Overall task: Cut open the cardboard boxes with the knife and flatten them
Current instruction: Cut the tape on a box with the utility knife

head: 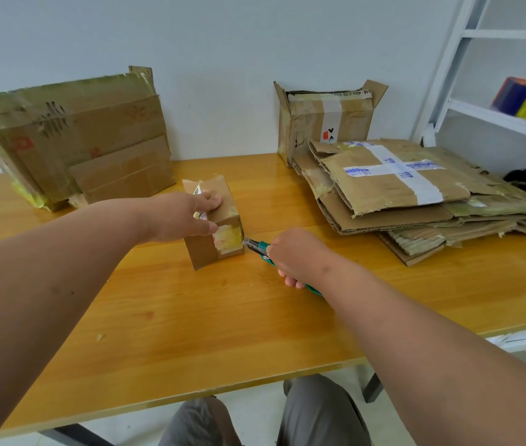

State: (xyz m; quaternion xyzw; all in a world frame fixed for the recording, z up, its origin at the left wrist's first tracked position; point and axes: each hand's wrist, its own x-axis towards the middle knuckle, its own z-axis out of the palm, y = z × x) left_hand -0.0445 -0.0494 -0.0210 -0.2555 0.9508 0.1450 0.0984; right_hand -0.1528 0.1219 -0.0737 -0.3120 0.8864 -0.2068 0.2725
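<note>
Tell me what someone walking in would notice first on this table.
Both hands are at work mid-table: the left hand grips a small taped box while the right hand holds a green knife with its tip at the box's yellowed tape. A pile of flattened cardboard lies to the right, and a big worn box leans against the wall at back left.
</note>
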